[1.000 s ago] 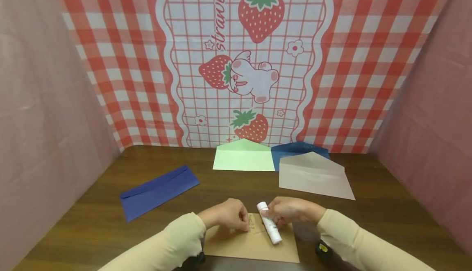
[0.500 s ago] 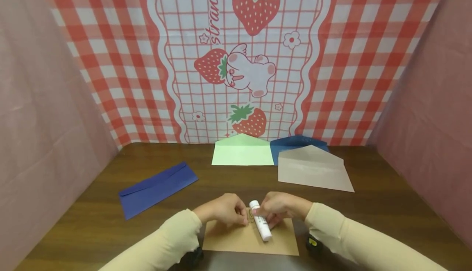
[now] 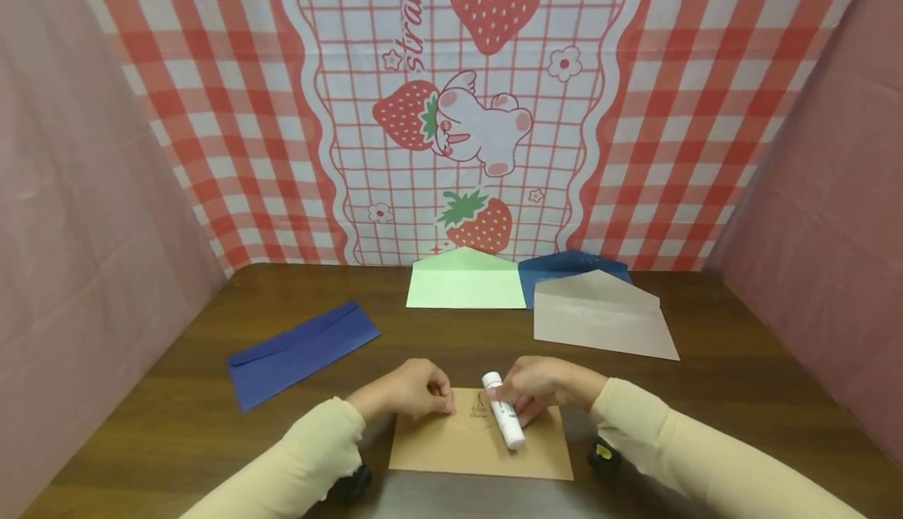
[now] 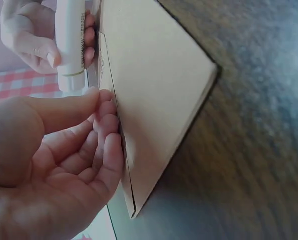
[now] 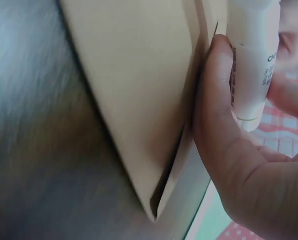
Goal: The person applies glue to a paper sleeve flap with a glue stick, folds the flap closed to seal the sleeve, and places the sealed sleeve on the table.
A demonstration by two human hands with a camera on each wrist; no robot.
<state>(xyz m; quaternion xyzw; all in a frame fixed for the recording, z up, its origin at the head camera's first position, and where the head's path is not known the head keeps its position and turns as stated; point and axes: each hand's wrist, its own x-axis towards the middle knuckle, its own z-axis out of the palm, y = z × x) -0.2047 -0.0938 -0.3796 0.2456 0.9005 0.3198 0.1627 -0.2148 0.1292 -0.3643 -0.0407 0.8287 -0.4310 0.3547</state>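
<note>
A brown envelope (image 3: 451, 452) lies flat at the table's front, its flap edge toward the back. My left hand (image 3: 416, 388) rests at its back left edge, thumb and fingertips together on the flap, as the left wrist view (image 4: 63, 150) shows. My right hand (image 3: 539, 386) holds a white glue stick (image 3: 508, 423) slantwise over the envelope's right half, between thumb and fingers. In the right wrist view the glue stick (image 5: 251, 70) is beside a finger that lies along the flap edge. A small dark print shows between the hands.
A dark blue envelope (image 3: 303, 354) lies at the left. Toward the back are a light green envelope (image 3: 466, 288), a blue one (image 3: 574, 263) and a grey one (image 3: 603, 315) overlapping it. A checked strawberry cloth (image 3: 487, 150) hangs behind the wooden table (image 3: 176, 425).
My left hand has slid left along the flap, uncovering more of the print. My right hand still holds the glue stick, after a small shift left. The head view has tilted slightly.
</note>
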